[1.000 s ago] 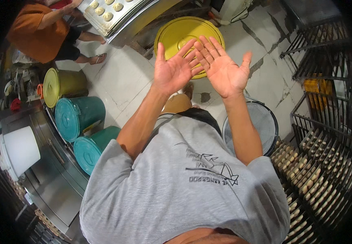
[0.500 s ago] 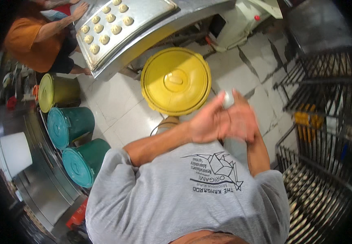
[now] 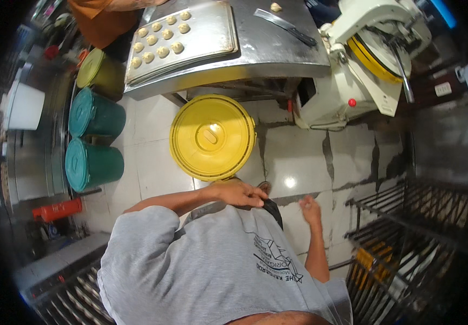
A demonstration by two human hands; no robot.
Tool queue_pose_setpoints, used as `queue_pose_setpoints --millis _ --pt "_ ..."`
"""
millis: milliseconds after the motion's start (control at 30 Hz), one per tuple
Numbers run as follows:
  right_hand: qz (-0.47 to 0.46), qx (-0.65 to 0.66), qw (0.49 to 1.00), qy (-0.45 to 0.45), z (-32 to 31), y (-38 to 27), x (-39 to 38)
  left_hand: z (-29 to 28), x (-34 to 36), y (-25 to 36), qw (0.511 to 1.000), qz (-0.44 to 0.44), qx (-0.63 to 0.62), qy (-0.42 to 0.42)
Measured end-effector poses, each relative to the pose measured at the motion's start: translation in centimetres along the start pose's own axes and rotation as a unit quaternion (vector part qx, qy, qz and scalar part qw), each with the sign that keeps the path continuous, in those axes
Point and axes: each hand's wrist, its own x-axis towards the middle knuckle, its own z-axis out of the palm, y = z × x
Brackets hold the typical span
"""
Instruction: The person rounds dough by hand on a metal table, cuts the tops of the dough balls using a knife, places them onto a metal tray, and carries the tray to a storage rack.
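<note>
The yellow bin (image 3: pixel 212 157), its lid on, stands on the tiled floor (image 3: pixel 293 157). Just at its near edge is the left hand (image 3: pixel 237 193), fingers loosely together and a little bent, palm turned out of sight; whether it grips anything cannot be told. The right hand (image 3: pixel 309 208) hangs to the right of the bin and nearer, its fingers curled; I cannot tell if something is inside.

Beyond the bin is a metal table (image 3: pixel 277 49). On it, beyond the bin and partly to its left, a tray (image 3: pixel 207 38) carries rows of dough pieces (image 3: pixel 167 34); beyond the bin to the right lies a knife (image 3: pixel 282 24). Two green bins (image 3: pixel 104 165) stand left of the yellow bin, a white machine (image 3: pixel 328 105) to its right.
</note>
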Motion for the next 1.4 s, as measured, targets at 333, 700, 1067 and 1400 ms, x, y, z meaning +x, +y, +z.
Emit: queue_pose_setpoints --millis 333,700,1067,1400 --pt "-0.337 0.044 0.930 0.140 -17.4 -27.7 22.0 -4.7 5.1 -0.9 0.931 0.042 0.056 0.358" --pt "-0.411 -0.146 0.874 0.214 -23.3 -37.7 42.3 -14.7 9.7 6.7 0.866 0.093 0.113 0.478" --pt "-0.474 -0.084 0.868 0.121 -22.3 -39.0 50.4 -23.8 10.3 10.8 0.782 0.064 0.001 0.620" --pt "-0.307 -0.153 0.922 0.179 -26.5 -45.4 60.1 -51.8 5.2 16.8 0.646 0.070 0.134 0.748"
